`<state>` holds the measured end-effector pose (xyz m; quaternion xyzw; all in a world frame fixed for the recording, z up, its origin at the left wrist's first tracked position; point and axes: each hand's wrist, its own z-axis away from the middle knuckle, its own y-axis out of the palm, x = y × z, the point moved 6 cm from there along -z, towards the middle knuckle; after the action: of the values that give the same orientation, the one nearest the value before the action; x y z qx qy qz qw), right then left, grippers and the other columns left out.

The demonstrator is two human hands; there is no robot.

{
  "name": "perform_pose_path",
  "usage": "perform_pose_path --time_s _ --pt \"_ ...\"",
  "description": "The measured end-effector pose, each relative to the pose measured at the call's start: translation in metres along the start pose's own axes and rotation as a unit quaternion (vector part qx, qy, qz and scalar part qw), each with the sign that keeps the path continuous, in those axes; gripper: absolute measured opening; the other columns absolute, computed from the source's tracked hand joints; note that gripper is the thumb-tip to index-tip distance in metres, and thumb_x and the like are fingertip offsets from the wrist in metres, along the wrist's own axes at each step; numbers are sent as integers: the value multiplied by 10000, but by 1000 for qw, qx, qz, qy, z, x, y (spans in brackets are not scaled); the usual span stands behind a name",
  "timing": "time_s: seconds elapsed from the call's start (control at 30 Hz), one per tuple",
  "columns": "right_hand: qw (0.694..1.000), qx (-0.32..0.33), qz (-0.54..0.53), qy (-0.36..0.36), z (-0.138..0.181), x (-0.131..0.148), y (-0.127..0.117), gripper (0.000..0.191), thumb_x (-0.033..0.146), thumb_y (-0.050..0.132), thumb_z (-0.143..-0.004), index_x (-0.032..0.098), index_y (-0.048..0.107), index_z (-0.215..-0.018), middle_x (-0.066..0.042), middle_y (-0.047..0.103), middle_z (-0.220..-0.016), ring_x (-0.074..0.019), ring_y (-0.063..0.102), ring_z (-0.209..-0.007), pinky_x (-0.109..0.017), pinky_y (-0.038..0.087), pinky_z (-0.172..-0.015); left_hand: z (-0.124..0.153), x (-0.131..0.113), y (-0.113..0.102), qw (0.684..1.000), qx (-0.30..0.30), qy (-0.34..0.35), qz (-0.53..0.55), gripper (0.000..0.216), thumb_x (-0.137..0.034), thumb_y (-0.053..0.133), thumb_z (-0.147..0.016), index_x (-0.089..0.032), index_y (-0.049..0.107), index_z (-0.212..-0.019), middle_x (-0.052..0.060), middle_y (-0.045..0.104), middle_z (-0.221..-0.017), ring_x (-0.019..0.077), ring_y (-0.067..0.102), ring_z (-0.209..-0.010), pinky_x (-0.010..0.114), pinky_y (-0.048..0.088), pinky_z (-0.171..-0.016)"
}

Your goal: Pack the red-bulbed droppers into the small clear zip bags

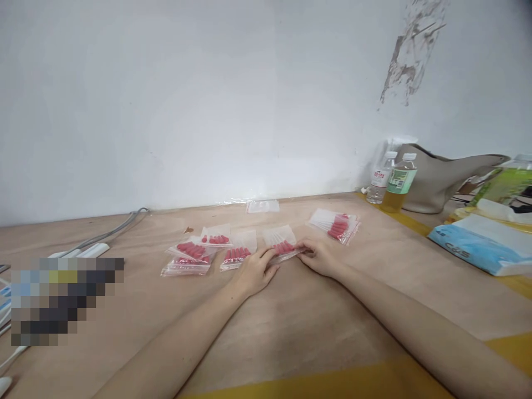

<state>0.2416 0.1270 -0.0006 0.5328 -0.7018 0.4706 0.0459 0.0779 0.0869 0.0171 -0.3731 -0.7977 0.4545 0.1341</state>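
Observation:
Both my hands rest on the brown table (291,327) at one small clear bag of red pieces (282,244). My left hand (253,271) pinches the bag's near left edge with fingers closed. My right hand (318,256) holds its right edge, fingers curled on it. To the left lie more such bags: one (236,252) just beside my left hand, and a small pile (191,255). A stack of bags with red pieces (336,226) lies to the right, apart from my right hand.
An empty clear bag (262,206) lies by the white wall. Two bottles (393,180), a beige bag (444,177), a blue tissue pack (477,244) and green packaging (505,185) stand at the right. Grey cables and a white power strip (87,249) lie at the left.

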Motion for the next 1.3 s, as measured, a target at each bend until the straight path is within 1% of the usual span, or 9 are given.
perform_pose_path --time_s 0.1,0.2,0.37,0.47,0.57,0.73,0.93,1.13,1.3 --pt "991 -35 125 -39 1 7 -3 160 137 458 -762 200 602 -788 -38 609 -789 -157 563 -753 -281 450 -679 -1 0 2 1000 -2 11 -19 214 -205 468 -827 -196 522 -1033 62 572 -1052 177 590 -859 282 490 -699" --pt "978 -33 197 -58 1 11 -4 164 186 447 -803 203 609 -784 -50 613 -791 -162 558 -752 -285 433 -685 -1 -1 1 999 -4 30 -38 162 -200 446 -834 -191 568 -940 53 599 -997 167 603 -830 272 495 -701" --pt "980 -30 193 -29 0 14 -5 165 232 441 -821 195 596 -781 -47 611 -779 -162 556 -730 -283 425 -664 -1 0 0 994 -25 62 -82 176 -255 463 -836 -172 585 -932 67 616 -970 181 611 -800 289 507 -682" --pt "985 -32 171 -22 -1 15 -6 165 255 443 -824 196 590 -778 -40 615 -771 -157 553 -713 -275 418 -640 0 3 0 989 -36 89 -111 196 -212 408 -866 -169 596 -902 61 633 -942 177 614 -790 294 505 -678" --pt "981 -21 186 -44 0 18 -10 176 277 445 -830 194 596 -791 -39 622 -767 -151 552 -708 -267 403 -637 2 6 0 984 -45 111 -135 218 -174 384 -879 -170 601 -881 49 645 -926 165 618 -757 287 502 -666" --pt "941 2 320 -113 4 22 -13 235 278 406 -855 201 625 -814 -59 632 -781 -175 540 -776 -283 338 -647 4 5 -2 978 -50 132 -156 224 -148 374 -885 -169 597 -893 41 643 -941 146 612 -763 265 491 -686" --pt "912 16 383 -146 5 23 -9 242 158 386 -844 184 622 -798 -55 627 -759 -152 522 -733 -280 287 -609 3 5 -5 976 -58 121 -173 222 -165 375 -888 -162 593 -845 55 639 -830 156 599 -705 279 472 -643" --pt "914 29 378 -145 3 28 -9 216 148 420 -818 182 614 -730 -51 615 -722 -153 513 -718 -280 278 -607 1 5 -4 976 -56 110 -177 247 -196 379 -890 -159 587 -762 54 608 -717 163 583 -668 289 457 -639" --pt "920 6 367 -136 -3 42 0 201 227 416 -840 191 611 -811 -62 618 -797 -176 508 -798 -291 309 -652 0 3 -3 977 -55 116 -172 250 -200 361 -899 -162 590 -808 54 609 -734 159 588 -685 283 463 -648"
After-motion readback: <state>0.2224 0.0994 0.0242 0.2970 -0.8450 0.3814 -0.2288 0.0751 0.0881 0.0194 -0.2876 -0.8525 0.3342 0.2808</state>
